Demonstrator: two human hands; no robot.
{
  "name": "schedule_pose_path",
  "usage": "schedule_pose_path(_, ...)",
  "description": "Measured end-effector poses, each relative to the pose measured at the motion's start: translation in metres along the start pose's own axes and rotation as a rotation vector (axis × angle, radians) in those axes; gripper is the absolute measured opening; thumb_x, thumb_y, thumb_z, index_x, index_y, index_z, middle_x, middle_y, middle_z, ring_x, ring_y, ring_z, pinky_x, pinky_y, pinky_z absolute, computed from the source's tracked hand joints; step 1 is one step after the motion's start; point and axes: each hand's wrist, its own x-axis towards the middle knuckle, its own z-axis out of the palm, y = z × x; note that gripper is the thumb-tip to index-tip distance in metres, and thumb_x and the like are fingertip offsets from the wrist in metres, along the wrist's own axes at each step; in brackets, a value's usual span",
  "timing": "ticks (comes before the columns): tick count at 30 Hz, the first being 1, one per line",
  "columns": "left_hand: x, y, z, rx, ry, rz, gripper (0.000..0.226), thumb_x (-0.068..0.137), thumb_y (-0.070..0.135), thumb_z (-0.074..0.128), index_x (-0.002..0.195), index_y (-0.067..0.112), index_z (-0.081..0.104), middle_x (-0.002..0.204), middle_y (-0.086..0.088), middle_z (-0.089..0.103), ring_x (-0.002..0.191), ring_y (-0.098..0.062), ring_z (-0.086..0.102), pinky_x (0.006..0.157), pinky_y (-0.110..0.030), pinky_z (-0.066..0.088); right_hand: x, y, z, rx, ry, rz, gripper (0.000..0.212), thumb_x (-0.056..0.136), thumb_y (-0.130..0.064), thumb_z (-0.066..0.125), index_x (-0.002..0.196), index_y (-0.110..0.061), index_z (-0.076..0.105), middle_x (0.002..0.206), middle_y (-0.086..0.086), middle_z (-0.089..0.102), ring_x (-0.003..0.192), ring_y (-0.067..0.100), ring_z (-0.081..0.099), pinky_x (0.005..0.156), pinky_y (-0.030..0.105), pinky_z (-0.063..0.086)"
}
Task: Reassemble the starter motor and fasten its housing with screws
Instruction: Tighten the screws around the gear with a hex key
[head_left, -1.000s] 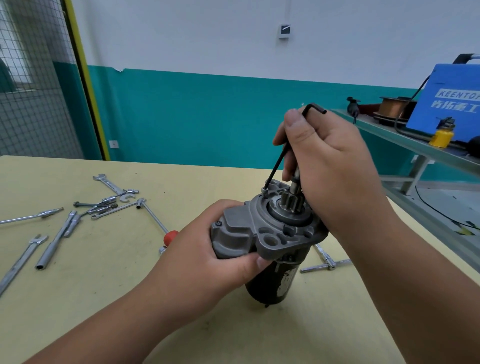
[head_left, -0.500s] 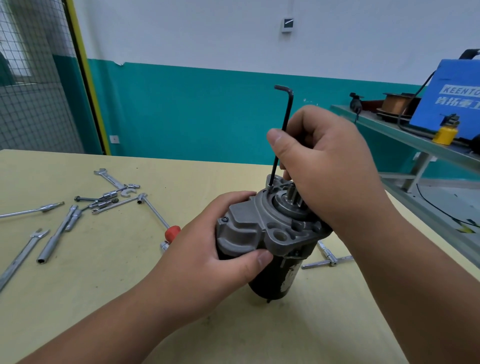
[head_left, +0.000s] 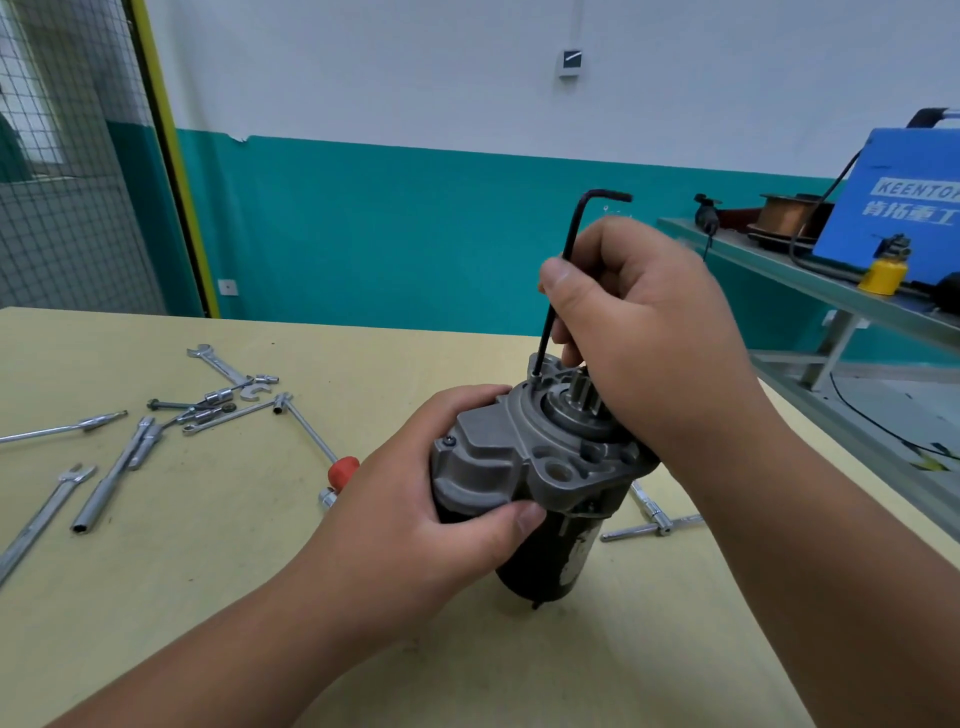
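Light: bright, even indoor light, seemingly from overhead | Shadows: soft and faint on the table (head_left: 208, 597) beneath the forearms (head_left: 234, 654) | Glare: mild sheen on the wrenches (head_left: 221, 364) | Focus: crisp at centre, slight smear along the knuckles of the right hand (head_left: 639, 332) | Distortion: wide-angle bowing of table edge and wall stripe (head_left: 415, 234) toward the borders

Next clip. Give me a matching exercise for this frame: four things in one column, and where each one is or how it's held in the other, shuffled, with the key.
Things
1. hex key
2. starter motor
3. yellow oil can
4. red-handled tool

Places or states
A. on the side shelf, by the blue machine
B. gripped by the left hand, roughly upright
C. lying on the table, just left of the left hand
D. pinched in the right hand, tip down on the motor's top

Pairs: 1-D, 2-B, 3-A, 4-C
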Motion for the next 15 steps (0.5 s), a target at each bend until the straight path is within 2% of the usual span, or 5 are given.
schedule_pose_path(4,-0.0007,0.0008,0.0,0.004,0.0,0.0,0.059,0.073,0.047,0.081,0.123,0.062,0.056,0.123,0.025,0.072,0.116,0.003,0.068,0.091,-0.005,0.048,-0.0007,0.0006,-0.0001,0.003,-0.007,-0.01,0.021,0.103,-0.03,0.062,0.086,-0.016,0.061,0.075,0.009,0.067,0.071,0.029,0.065,0.07,0.052,0.055)
schedule_pose_path(8,-0.0009,0.0002,-0.0003,0.008,-0.003,-0.005,0.06,0.071,0.05,0.08,0.123,0.063,0.055,0.124,0.026,0.071,0.116,0.005,0.068,0.089,-0.004,0.048,-0.0011,-0.0015,-0.0003,0.028,-0.013,0.004,0.016,0.103,-0.026,0.059,0.09,-0.023,0.067,0.077,0.003,0.068,0.066,0.019,0.065,0.068,0.047,0.055)
schedule_pose_path(11,-0.0011,-0.0006,0.0002,0.014,0.001,0.004,0.063,0.072,0.049,0.081,0.127,0.062,0.053,0.127,0.025,0.07,0.117,0.003,0.067,0.091,-0.005,0.049,-0.0017,-0.0016,-0.0009,0.021,-0.017,0.012,0.021,0.104,-0.026,0.057,0.089,-0.018,0.07,0.075,0.005,0.068,0.065,0.021,0.064,0.067,0.048,0.054)
schedule_pose_path(15,0.0003,0.0002,0.0003,0.02,0.007,0.018,0.063,0.072,0.05,0.08,0.128,0.062,0.052,0.127,0.025,0.069,0.117,0.002,0.068,0.091,-0.005,0.048,-0.0007,-0.0022,-0.0004,0.013,-0.011,0.007,0.026,0.103,-0.031,0.063,0.084,-0.011,0.062,0.073,0.011,0.066,0.068,0.028,0.063,0.069,0.051,0.054)
